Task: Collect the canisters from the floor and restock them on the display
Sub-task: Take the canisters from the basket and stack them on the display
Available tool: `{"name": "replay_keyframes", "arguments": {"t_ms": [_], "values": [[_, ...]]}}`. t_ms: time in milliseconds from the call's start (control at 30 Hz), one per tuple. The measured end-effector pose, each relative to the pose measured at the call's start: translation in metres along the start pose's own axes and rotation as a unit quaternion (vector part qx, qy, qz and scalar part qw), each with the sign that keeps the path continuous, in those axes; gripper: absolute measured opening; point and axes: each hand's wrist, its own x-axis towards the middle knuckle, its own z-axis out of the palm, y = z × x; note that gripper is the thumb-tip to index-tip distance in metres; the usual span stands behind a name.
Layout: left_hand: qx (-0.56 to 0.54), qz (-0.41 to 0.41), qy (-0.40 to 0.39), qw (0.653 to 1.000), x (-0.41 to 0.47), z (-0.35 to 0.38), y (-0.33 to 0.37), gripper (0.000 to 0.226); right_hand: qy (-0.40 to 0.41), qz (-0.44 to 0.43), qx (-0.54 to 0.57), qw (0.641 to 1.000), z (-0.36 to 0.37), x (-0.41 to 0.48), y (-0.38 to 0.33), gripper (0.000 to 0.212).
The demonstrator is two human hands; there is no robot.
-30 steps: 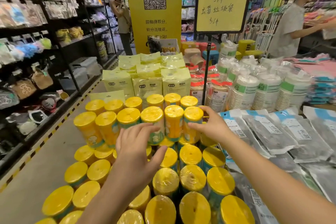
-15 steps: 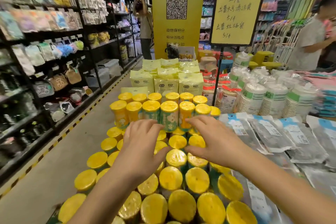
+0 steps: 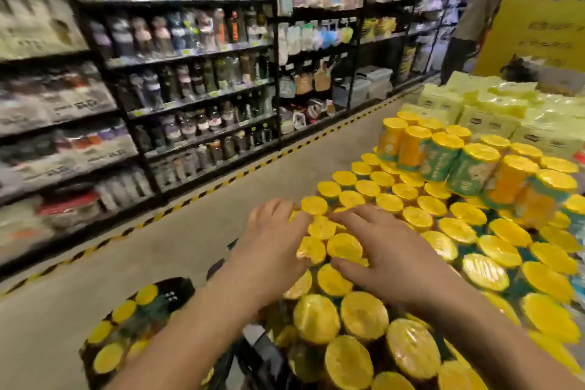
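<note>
Yellow-lidded canisters point(image 3: 459, 222) stand packed together on the display, and a second tier of orange and green canisters point(image 3: 443, 161) rises at the back. My left hand point(image 3: 272, 241) rests against the left edge of the front rows, its fingers partly hidden behind lids. My right hand point(image 3: 380, 253) lies spread on the lids just beside it, fingers straight. Neither hand holds a canister. More yellow-lidded canisters point(image 3: 126, 326) sit in a dark wrapped pack low on the floor at the lower left.
Black shelving point(image 3: 190, 98) full of bottles and hanging goods lines the aisle on the left, behind a yellow-black floor stripe point(image 3: 177, 206). Pale yellow packs point(image 3: 493, 114) are stacked behind the canisters. A person point(image 3: 468, 19) stands far down the aisle by a yellow pillar point(image 3: 538, 25).
My view has swung left and down toward the aisle. Both hands have come back from the rear tier to the front-left rows and now rest on the lids.
</note>
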Motion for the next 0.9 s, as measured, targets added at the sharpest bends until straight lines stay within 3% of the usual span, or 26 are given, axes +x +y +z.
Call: {"name": "replay_keyframes", "arguments": {"t_ms": [200, 400, 700, 900], "values": [[-0.018, -0.163, -0.031, 0.986, -0.119, 0.002, -0.067, 0.065, -0.035, -0.120, 0.012, 0.992, 0.034, 0.028, -0.102, 0.065], [-0.038, -0.273, -0.046, 0.960, -0.218, 0.017, -0.138, 0.068, -0.100, -0.170, 0.025, 0.980, 0.092, 0.051, -0.198, 0.068], [-0.098, -0.329, -0.082, 0.936, -0.318, 0.052, -0.271, 0.066, -0.150, -0.182, 0.031, 0.971, 0.187, 0.094, -0.316, 0.064], [-0.126, -0.339, -0.100, 0.927, -0.342, 0.085, -0.348, 0.068, -0.170, -0.170, 0.019, 0.970, 0.253, 0.131, -0.358, 0.063]]}}
